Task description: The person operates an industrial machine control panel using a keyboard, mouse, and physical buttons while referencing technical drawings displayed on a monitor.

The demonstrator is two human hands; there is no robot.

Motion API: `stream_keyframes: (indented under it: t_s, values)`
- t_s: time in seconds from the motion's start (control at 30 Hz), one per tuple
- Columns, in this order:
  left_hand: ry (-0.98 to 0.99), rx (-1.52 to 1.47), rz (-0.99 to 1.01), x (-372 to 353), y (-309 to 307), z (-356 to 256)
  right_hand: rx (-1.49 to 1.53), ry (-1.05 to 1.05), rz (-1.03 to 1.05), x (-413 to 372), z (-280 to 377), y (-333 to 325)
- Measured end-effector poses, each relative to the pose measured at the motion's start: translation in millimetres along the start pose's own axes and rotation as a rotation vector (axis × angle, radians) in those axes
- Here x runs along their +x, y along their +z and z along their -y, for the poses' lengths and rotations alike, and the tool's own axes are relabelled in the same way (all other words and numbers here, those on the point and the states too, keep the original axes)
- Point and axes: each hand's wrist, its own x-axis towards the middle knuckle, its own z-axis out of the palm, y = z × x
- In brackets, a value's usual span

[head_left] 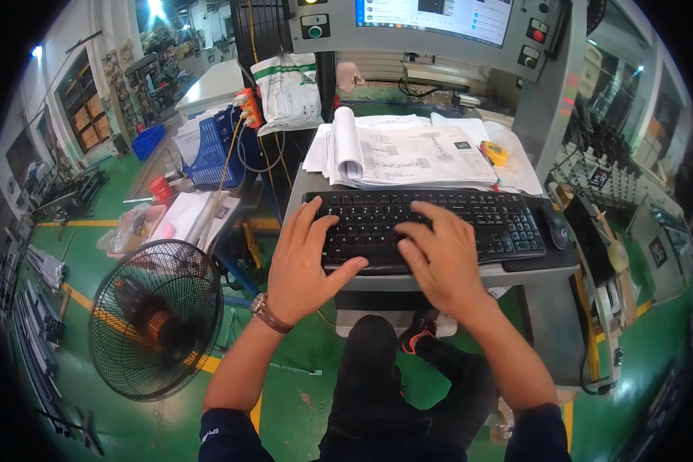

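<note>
The left hand (304,258) and right hand (448,258) are both over the black keyboard (371,221), fingers bent and spread across its keys; each grip is wide and holds nothing. The keyboard lies along the near side of the grey table (303,185), with a dark mouse (557,228) just beyond its right end. Behind it sits a stack of printed drawings (431,158), its left side curled into a roll, and a yellow tape measure (496,153) rests on the right part of the papers. To the left stands a black fan (158,323). Past the fan, a pink tray (119,252) holds a crumpled clear plastic bag (136,227), and a red cup (160,189) stands near it; what the cup contains cannot be made out. Farther back, a blue slotted basket (212,162) has papers in it. A white bag (286,96) with a green band is behind the table's left side, its contents hidden. On the green floor beyond is a blue bin (148,144), its inside unclear. A lit screen (439,17) faces the person at the top.
</note>
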Motion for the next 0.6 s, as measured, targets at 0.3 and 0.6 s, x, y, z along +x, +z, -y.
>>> stream_keyframes:
  t_s: [0.3, 0.6]
  values:
    - [0.026, 0.049, 0.056, 4, -1, 2, -0.056, 0.037, 0.013, 3, -14, 6]
    - [0.003, 0.015, 0.037, 2, -1, 2, -0.073, -0.091, 0.053, 10, 9, 15]
